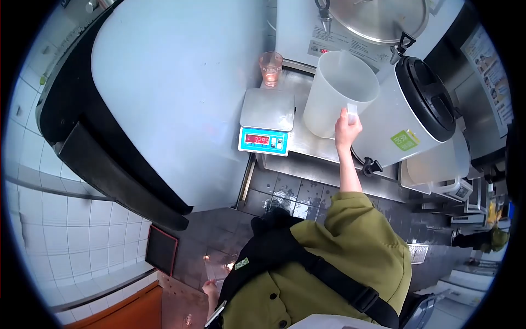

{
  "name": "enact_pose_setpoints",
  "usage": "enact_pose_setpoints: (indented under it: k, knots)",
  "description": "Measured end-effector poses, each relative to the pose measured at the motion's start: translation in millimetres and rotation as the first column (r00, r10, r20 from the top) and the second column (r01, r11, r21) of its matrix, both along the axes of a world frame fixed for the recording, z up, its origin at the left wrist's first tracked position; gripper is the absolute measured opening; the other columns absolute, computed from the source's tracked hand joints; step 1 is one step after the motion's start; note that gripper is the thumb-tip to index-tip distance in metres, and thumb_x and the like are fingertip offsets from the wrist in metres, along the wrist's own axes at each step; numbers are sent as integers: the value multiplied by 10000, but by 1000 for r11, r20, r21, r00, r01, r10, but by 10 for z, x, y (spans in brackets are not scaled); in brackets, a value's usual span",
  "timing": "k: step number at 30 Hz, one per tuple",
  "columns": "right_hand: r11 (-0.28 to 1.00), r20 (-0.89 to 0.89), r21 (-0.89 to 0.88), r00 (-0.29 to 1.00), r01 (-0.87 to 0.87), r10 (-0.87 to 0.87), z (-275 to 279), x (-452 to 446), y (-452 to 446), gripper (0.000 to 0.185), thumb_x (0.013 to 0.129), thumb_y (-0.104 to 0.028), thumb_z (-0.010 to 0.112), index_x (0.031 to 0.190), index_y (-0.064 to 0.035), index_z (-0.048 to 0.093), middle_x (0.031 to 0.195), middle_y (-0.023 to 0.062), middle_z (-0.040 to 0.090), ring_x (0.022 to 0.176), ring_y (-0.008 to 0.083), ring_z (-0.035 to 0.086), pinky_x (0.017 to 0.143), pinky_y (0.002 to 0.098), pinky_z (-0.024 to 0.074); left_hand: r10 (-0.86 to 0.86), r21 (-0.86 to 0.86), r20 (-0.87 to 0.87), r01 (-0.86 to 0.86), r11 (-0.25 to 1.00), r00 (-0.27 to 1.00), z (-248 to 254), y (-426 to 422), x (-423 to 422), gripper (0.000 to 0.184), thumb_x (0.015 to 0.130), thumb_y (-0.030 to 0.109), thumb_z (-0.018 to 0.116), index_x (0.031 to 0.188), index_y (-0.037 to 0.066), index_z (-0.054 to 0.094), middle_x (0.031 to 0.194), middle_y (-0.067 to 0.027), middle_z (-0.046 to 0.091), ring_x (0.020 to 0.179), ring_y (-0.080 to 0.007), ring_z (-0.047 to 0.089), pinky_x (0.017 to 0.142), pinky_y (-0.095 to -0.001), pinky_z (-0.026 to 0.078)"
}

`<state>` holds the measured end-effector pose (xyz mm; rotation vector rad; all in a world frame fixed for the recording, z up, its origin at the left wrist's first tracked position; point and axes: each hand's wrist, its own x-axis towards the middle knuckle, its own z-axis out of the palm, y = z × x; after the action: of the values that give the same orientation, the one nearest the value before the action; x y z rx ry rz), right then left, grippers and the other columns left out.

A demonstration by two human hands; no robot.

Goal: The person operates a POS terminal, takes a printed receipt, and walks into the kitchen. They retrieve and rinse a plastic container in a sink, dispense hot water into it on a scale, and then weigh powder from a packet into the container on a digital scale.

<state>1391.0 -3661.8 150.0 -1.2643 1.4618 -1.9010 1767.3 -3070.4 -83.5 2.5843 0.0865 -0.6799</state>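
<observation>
Gripping: your right hand [347,130] is closed around the handle of the translucent plastic pitcher [341,90].
Pitcher: open top, near the front edge of the steel counter [300,141], between scale and dispenser; you cannot tell here whether its base rests or is lifted.
Left hand: yours [209,287] is low beside your apron, at a blurred see-through item; whether it holds it, you cannot tell.
Scale: the digital scale [267,109] sits at the counter's left edge, red display lit.
Cup: a clear cup [270,68] stands behind it, toward the back left corner.
Dispenser: black-lidded [378,118], right of your pitcher.
</observation>
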Motion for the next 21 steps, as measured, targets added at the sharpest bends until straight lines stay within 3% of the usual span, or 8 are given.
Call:
enact_pose_setpoints:
  k: [3, 6, 7, 10, 12, 15, 19, 21]
  knots:
    - [985, -244, 40, 957, 170, -155, 15, 46, 185, 222, 776, -187, 600, 835, 17, 533, 727, 96, 548, 639, 169, 531, 568, 304, 418, 46, -175, -121, -67, 982, 992, -84, 25, 321, 127, 676, 34, 667, 760, -8, 581, 629, -62, 582, 597, -129, 544, 545, -273, 450]
    - [928, -429, -63, 830, 367, -357, -195, 257, 767, 366, 788, -239, 583, 1008, 39, 490, 965, 186, 527, 881, 297, 523, 769, 372, 404, 251, -421, -139, -287, 860, 958, -849, 284, 629, 79, 691, 15, 640, 732, -3, 575, 632, -48, 574, 590, -125, 538, 524, -274, 440]
    - [962, -450, 78, 870, 262, -201, -298, 400, 860, 384, 800, -269, 558, 1017, 41, 493, 965, 191, 531, 888, 313, 526, 792, 368, 401, -73, -40, -31, 71, 997, 997, -258, 45, 509, 62, 713, 42, 620, 722, 0, 576, 642, -40, 575, 587, -135, 535, 516, -290, 432]
    - [939, -514, 337, 849, 69, 122, -803, 827, 536, 509, 812, -379, 502, 1072, 58, 483, 1018, 233, 529, 954, 348, 522, 836, 376, 395, -84, -19, -84, 83, 996, 993, -751, 261, 716, 88, 717, 72, 616, 733, -7, 581, 668, -51, 584, 603, -154, 540, 538, -298, 429]
    - [740, -334, 670, 916, 65, 221, -1049, 922, -46, 492, 791, -343, 560, 1080, 49, 493, 1024, 194, 554, 914, 270, 556, 778, 355, 431, -165, 10, -107, 167, 986, 981, -1135, 405, 862, 110, 719, 92, 614, 740, -12, 585, 686, -58, 590, 614, -167, 544, 552, -302, 427]
    - [522, -8, 842, 964, -136, 264, -1234, 990, -442, 541, 754, -381, 589, 1043, 68, 508, 981, 213, 571, 912, 266, 561, 785, 344, 426, -121, -140, -73, 110, 984, 990, -862, 43, 866, 102, 710, 79, 623, 710, -15, 584, 650, -60, 584, 598, -152, 530, 541, -299, 422]
    - [659, -151, 752, 977, 15, 151, -1116, 1066, -370, 569, 724, -372, 614, 1014, 104, 502, 962, 228, 568, 901, 259, 561, 777, 340, 426, -128, -306, -29, 113, 945, 991, -637, -296, 838, 102, 698, 62, 636, 669, -20, 582, 603, -62, 576, 577, -133, 511, 526, -295, 415]
    - [585, -97, 810, 975, -39, 198, -1181, 1034, -485, 560, 720, -362, 620, 1021, 94, 498, 953, 226, 569, 889, 266, 564, 776, 342, 428, -151, -344, -4, 141, 928, 988, -529, -384, 788, 106, 692, 53, 642, 649, -22, 582, 580, -63, 571, 566, -123, 502, 519, -293, 412]
